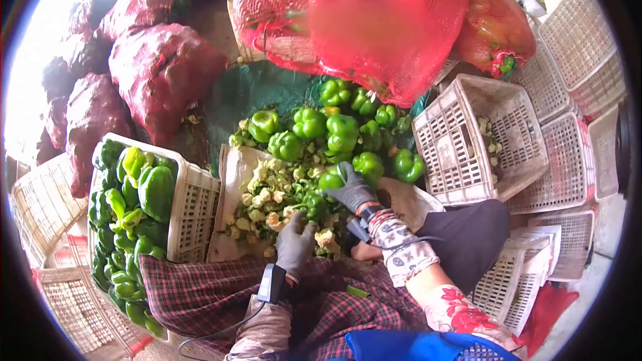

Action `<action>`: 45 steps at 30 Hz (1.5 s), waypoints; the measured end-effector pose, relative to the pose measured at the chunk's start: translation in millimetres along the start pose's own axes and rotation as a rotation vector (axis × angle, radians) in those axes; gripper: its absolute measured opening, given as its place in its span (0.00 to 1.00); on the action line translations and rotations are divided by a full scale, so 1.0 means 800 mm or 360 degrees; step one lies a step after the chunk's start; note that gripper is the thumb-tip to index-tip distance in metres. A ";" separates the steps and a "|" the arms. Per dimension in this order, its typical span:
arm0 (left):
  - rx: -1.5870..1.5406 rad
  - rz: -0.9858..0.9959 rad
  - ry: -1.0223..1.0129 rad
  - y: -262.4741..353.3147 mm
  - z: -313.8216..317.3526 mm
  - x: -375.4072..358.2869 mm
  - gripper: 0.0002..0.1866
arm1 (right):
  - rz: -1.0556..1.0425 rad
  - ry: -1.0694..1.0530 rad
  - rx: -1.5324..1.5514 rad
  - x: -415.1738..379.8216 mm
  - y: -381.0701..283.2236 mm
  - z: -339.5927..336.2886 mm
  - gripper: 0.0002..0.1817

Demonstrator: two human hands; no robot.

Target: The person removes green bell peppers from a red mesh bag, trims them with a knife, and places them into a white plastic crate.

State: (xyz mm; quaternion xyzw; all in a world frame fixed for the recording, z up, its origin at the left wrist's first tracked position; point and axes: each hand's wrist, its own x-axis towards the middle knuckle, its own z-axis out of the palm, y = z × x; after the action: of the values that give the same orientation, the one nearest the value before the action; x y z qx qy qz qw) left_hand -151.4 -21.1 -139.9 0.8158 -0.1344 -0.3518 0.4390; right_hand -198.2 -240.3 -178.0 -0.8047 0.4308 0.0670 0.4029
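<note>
My right hand, in a dark grey glove, has its fingers curved round a green bell pepper at the near side of the pile. Lower and to the left, my left hand in a lighter grey glove is over the heap of pale cut stems and cores. Its thumb and fingers are apart, with the fingertips right at another green bell pepper. More green bell peppers lie loose just beyond both hands. Each wrist carries a small dark strapped device with a cable.
A crate full of green peppers stands at my left. On the right, a tilted crate holds some scraps, with stacked crates behind. Red mesh sacks lie ahead, and more full sacks at the far left.
</note>
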 end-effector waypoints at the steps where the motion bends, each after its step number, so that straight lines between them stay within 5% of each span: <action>1: -0.0285 -0.0183 -0.0075 0.019 -0.008 -0.004 0.28 | -0.0067 0.0001 0.0113 0.011 0.017 0.009 0.54; 5: -0.0105 0.0269 0.0039 -0.049 0.025 0.025 0.27 | -0.0110 -0.0386 0.0351 0.032 0.023 -0.001 0.55; 8: 0.0002 0.0099 -0.0048 -0.025 0.020 0.025 0.26 | -0.0042 -0.0333 -0.0309 0.030 -0.002 0.001 0.58; 9: -0.0548 -0.0245 -0.0131 -0.019 0.020 0.026 0.27 | -0.0261 -0.0280 -0.0530 0.028 0.003 0.009 0.58; 12: -0.0520 0.0030 0.0070 -0.071 0.046 0.051 0.26 | -0.0678 -0.0430 -0.0967 0.010 -0.020 -0.003 0.57; 15: -0.0694 -0.0071 0.0012 -0.032 0.021 0.045 0.24 | -0.1184 -0.0573 -0.1361 0.042 0.022 0.006 0.56; 16: -0.0750 -0.0095 -0.0015 -0.025 0.016 0.044 0.24 | -0.1028 -0.0741 -0.1433 0.034 -0.013 -0.015 0.56; 18: -0.0767 -0.0112 -0.0045 -0.023 0.014 0.046 0.25 | -0.0360 -0.0796 -0.1202 0.021 -0.061 -0.035 0.54; 21: -0.0369 0.0076 0.0009 -0.018 0.009 0.045 0.33 | -0.0120 -0.0586 -0.0436 0.030 -0.034 -0.016 0.57; 23: 0.0294 0.0389 0.0148 -0.005 -0.006 0.037 0.41 | -0.0258 -0.0651 0.0249 0.018 -0.025 -0.006 0.54; 26: 0.0214 0.0631 0.0237 0.002 -0.013 0.032 0.54 | -0.0312 -0.0806 0.0722 -0.045 -0.067 -0.051 0.52; 28: -0.0182 0.0889 0.0160 0.024 -0.020 0.028 0.57 | -0.0354 -0.0858 0.0820 -0.095 -0.117 -0.094 0.50; 30: -0.1194 0.0647 -0.0095 0.033 -0.004 0.020 0.53 | -0.0370 -0.0820 0.0852 -0.130 -0.142 -0.111 0.49; 34: -0.1692 0.0241 0.0041 0.068 -0.041 -0.016 0.38 | -0.0270 -0.0628 0.1109 -0.152 -0.110 -0.093 0.39; 36: -0.1949 0.0415 0.0036 0.068 -0.042 -0.019 0.32 | -0.0172 -0.0617 0.1774 -0.163 -0.068 -0.079 0.28; 38: -0.2258 0.0279 -0.0226 0.068 -0.056 -0.028 0.30 | -0.0526 -0.0403 0.1351 -0.187 -0.078 -0.089 0.22; 40: -0.2300 0.0292 -0.0369 0.082 -0.069 -0.046 0.29 | -0.1197 0.0069 -0.0208 -0.229 -0.095 -0.112 0.19; 41: -0.2319 0.0293 -0.0445 0.086 -0.072 -0.054 0.29 | -0.0982 0.0036 -0.0057 -0.235 -0.087 -0.111 0.23; 44: -0.2260 0.0237 -0.0435 0.090 -0.067 -0.073 0.29 | -0.1069 -0.0100 -0.0073 -0.271 -0.132 -0.146 0.19; 45: -0.2112 0.0349 -0.0422 0.088 -0.067 -0.078 0.28 | -0.1400 -0.0147 -0.0099 -0.273 -0.159 -0.162 0.14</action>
State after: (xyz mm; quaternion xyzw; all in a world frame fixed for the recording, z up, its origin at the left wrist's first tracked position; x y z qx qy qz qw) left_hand -152.6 4.8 -34.9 0.3058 -0.0248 -0.4102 0.8588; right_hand -269.2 -153.4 82.7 -0.9193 0.0267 -0.0619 0.3876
